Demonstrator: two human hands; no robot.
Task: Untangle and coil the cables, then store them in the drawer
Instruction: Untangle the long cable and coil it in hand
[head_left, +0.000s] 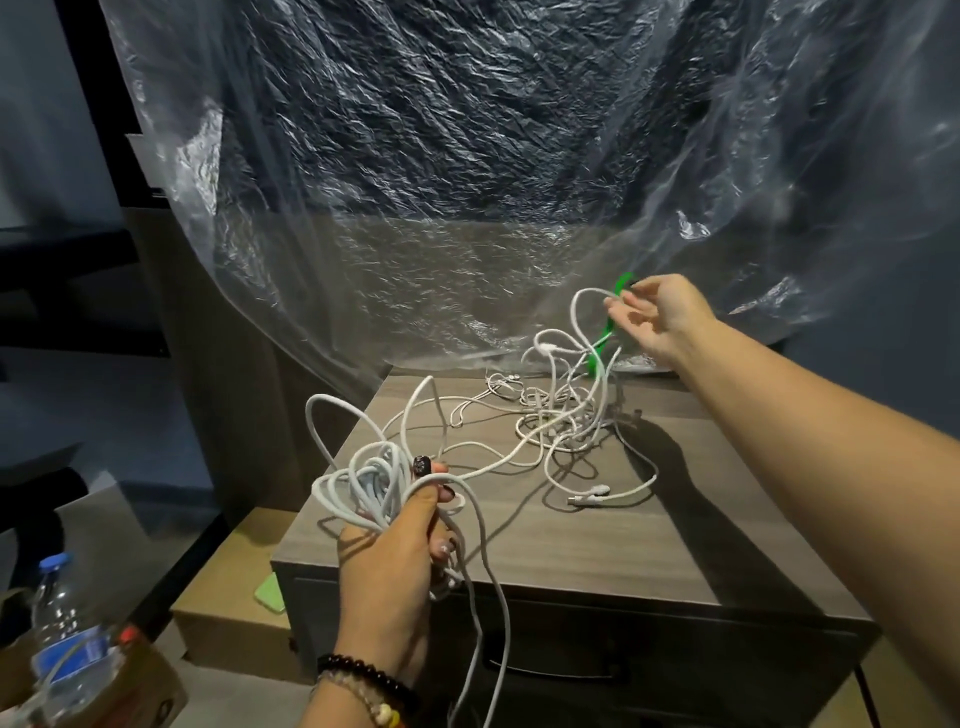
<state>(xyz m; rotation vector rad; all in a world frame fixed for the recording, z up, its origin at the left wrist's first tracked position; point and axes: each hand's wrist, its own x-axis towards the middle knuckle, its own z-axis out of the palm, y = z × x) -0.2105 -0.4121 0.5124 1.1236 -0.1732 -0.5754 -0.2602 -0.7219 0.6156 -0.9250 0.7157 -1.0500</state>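
Cables (550, 415) tangled, left hand (400, 561) gripping coil, right hand (660, 317) pinching loop

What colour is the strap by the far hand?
Bright green strap, seen in the head view.

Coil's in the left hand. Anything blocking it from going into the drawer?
Yes. The drawer in the cabinet front is closed, and both hands are busy: the left hand grips the coiled cable, the right hand lifts the tangle.

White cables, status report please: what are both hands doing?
Left hand grips coiled white cable bundle. Right hand lifts white cable loop. Tangled white cable pile remains on grey wooden cabinet.
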